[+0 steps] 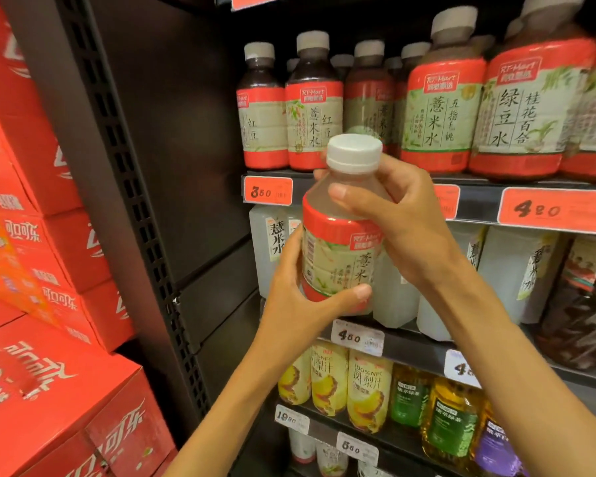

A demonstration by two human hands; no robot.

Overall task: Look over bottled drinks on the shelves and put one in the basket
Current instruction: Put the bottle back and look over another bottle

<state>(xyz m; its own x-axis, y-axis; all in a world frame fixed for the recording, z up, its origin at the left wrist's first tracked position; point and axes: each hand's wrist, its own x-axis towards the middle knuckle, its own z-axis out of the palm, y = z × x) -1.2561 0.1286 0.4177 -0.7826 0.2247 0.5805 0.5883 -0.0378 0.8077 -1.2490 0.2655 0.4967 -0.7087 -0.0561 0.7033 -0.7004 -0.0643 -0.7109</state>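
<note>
head view. a bottle with a white cap, pale cloudy liquid and a red-and-cream label is held upright in front of the shelves, near frame centre and clear of every shelf edge.

left hand: enters from 6 o'clock and grips the lower part of the bottle. the thumb lies across the front of the base at 5 o'clock of the label; the fingers are clamped round the far left side.

right hand: enters from 4 o'clock and grips the shoulder of the bottle just below the cap. the thumb presses the clear shoulder from the front; the remaining fingers are wrapped behind the neck.

shelved stock: red-labelled bottles with grey caps stand in a row at 12 to 2 o'clock. an orange price tag sits on the shelf edge at 10 o'clock of the held bottle. yellow juice bottles stand at 5 o'clock, on a lower shelf.

red cartons are stacked at 8 to 10 o'clock, beside the dark shelf upright.
</note>
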